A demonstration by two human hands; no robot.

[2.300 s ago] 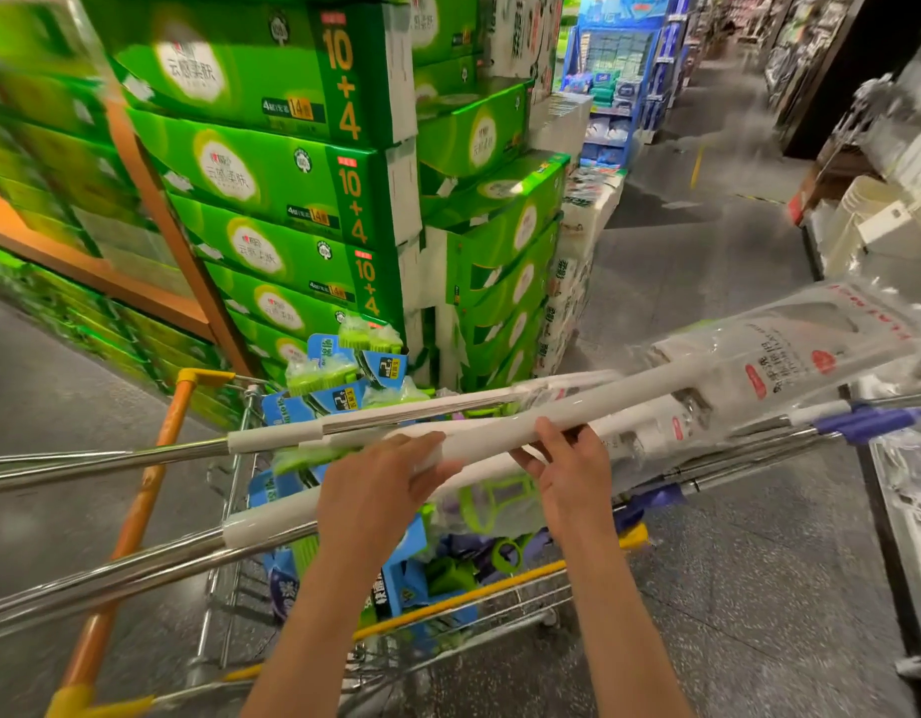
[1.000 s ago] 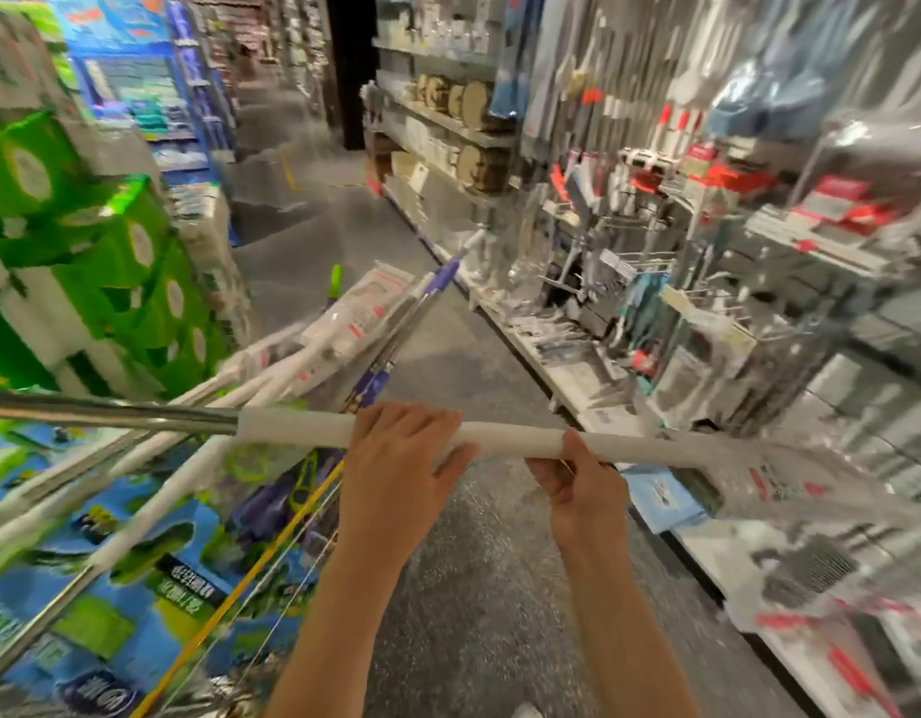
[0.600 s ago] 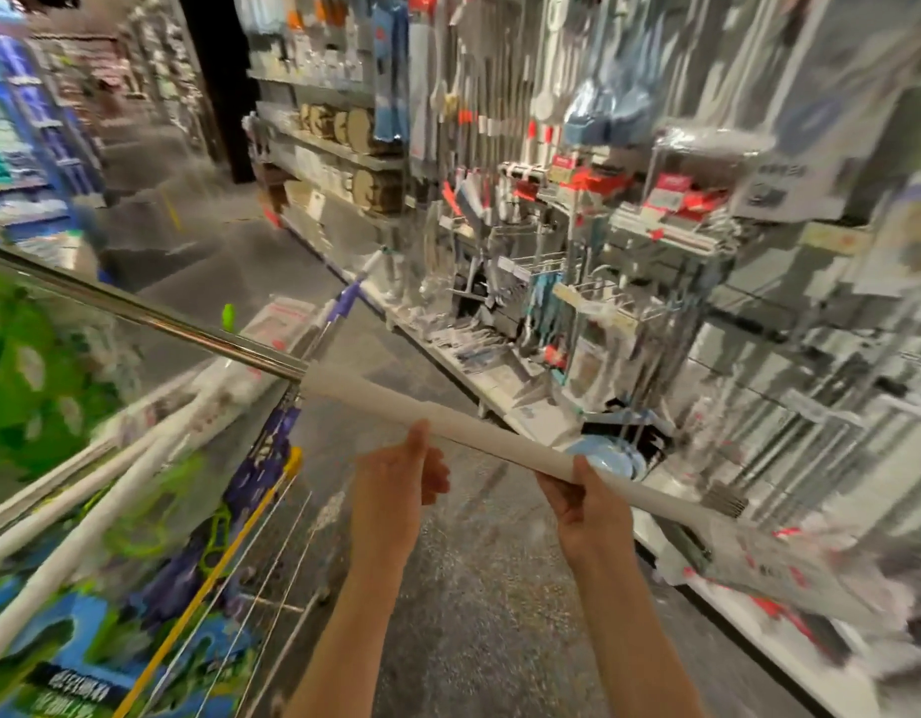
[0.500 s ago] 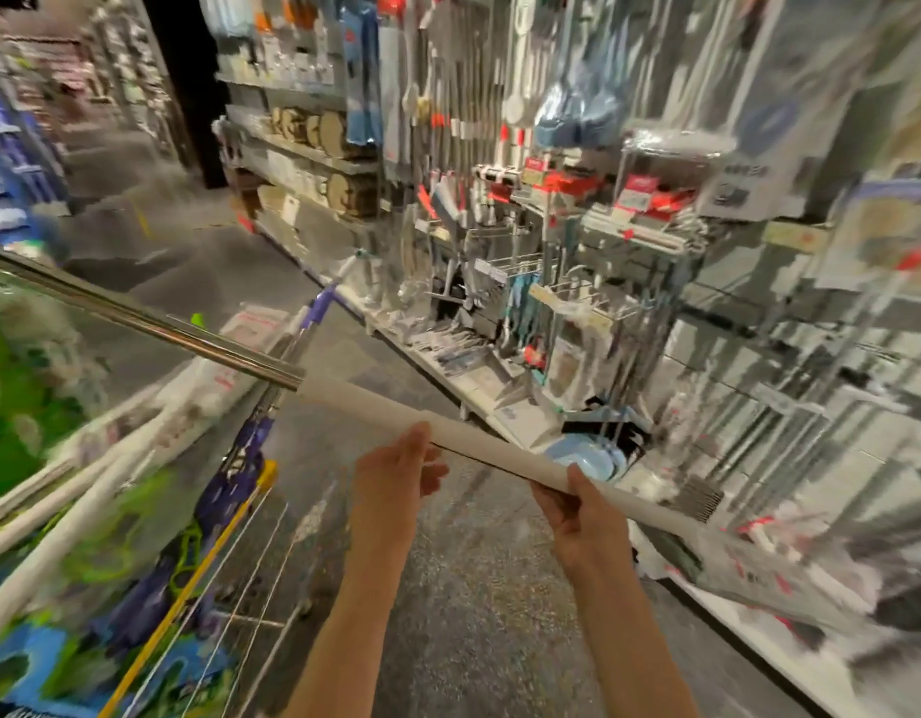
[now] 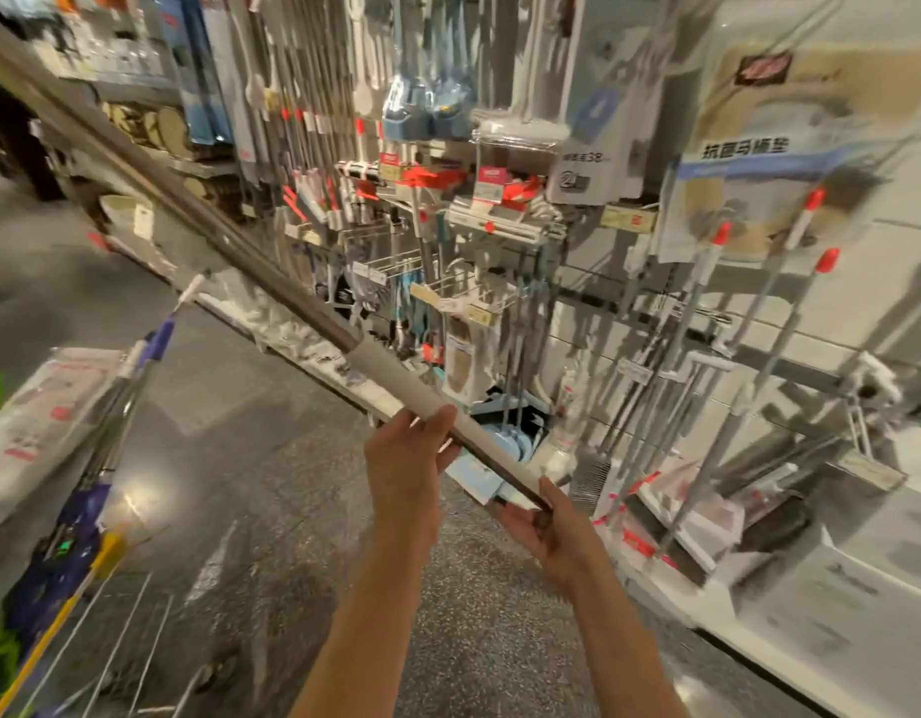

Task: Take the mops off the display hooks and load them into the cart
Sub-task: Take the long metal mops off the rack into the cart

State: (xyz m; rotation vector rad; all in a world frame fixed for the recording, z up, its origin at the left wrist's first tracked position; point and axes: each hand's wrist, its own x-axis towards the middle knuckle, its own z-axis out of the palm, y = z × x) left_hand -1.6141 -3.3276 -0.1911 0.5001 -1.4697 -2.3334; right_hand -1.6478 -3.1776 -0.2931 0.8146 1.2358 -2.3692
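Several wrapped mops [image 5: 39, 422] already lie across the cart [image 5: 59, 614] at near left, more mops [image 5: 748, 323] hang on the display hooks at right, and both hands, left hand [image 5: 406, 458] and right hand [image 5: 541, 526], curl around a mop handle [image 5: 396, 391] slanting between them.

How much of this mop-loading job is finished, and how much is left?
Several wrapped mops already lie across the cart at the left. One mop pole is in hand: the left hand and the right hand both grip its white sleeve. More red-capped mops hang on the display, so the job is unfinished.
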